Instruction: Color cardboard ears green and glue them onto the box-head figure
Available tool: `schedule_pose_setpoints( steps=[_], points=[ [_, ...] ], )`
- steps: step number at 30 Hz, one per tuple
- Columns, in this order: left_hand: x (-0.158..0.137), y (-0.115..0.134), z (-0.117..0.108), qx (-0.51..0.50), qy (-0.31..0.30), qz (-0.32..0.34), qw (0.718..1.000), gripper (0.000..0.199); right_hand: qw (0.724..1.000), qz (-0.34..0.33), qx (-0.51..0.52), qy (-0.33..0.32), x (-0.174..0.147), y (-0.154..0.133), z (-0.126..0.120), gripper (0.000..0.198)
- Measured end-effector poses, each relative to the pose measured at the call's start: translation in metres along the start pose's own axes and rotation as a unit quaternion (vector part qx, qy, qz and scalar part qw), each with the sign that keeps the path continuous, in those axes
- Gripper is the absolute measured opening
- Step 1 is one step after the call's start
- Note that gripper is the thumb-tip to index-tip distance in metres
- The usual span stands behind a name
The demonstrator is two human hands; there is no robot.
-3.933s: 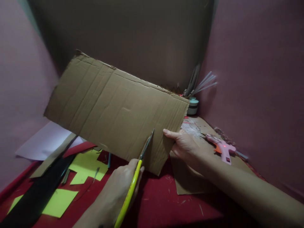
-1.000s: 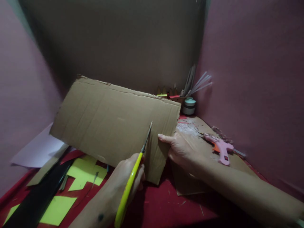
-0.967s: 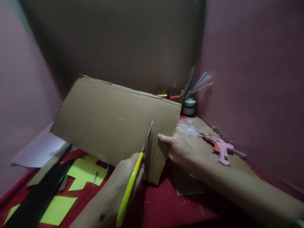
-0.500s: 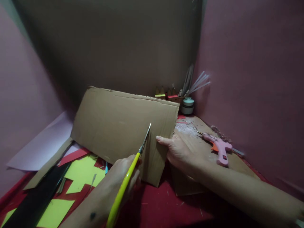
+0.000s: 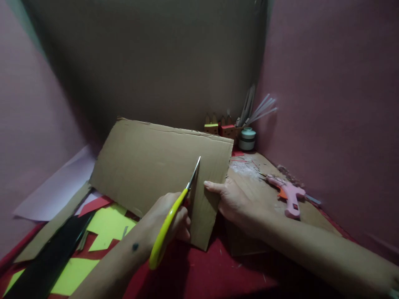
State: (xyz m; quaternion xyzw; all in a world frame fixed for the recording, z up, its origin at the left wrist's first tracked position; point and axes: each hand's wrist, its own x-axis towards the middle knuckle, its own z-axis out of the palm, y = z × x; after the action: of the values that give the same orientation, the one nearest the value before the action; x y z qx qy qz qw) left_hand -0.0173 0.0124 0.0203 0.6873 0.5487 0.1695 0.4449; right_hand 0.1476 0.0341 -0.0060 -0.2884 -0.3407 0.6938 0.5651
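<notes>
A large sheet of brown cardboard (image 5: 146, 153) is held up at a tilt in front of me. My left hand (image 5: 171, 211) is closed round a pair of scissors (image 5: 168, 224) with yellow handles. Their metal blades point up and away, along a cut that runs from the sheet's lower edge; part of the grip hides behind the near handle. At the sheet's right edge, my right hand (image 5: 232, 201) pinches the strip beside the cut, its thumb on the near face and the fingers behind.
To the right lies a pink glue gun (image 5: 289, 197). Behind it stand a pale green lidded jar (image 5: 247, 139) and a holder with white sticks (image 5: 262, 110). Yellow paper pieces (image 5: 107, 224), a black strip (image 5: 52, 253) and white paper (image 5: 56, 187) lie at left on red cloth (image 5: 199, 274).
The scissors and my left hand have moved up and slightly right along the cardboard, the blades deeper in it. The sheet has sunk slightly; my right hand keeps its hold.
</notes>
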Motion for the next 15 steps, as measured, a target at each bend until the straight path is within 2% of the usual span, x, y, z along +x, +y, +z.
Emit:
schedule_pose_setpoints(
  steps=[4, 7, 15],
  points=[
    [0.003, 0.000, 0.000, 0.050, 0.030, 0.023, 0.998, 0.013, 1.000, -0.002, 0.009, 0.009, 0.004, 0.003, -0.002, 0.019],
    [0.006, 0.000, 0.000, 0.109, 0.075, 0.047, 0.990, 0.022, 1.000, -0.010, 0.016, 0.022, 0.006, 0.005, -0.003, 0.025],
    [0.011, 0.001, 0.012, 0.212, 0.150, 0.030, 0.965, 0.031, 0.999, -0.005, 0.032, 0.015, 0.013, 0.006, -0.006, 0.036]
  ],
)
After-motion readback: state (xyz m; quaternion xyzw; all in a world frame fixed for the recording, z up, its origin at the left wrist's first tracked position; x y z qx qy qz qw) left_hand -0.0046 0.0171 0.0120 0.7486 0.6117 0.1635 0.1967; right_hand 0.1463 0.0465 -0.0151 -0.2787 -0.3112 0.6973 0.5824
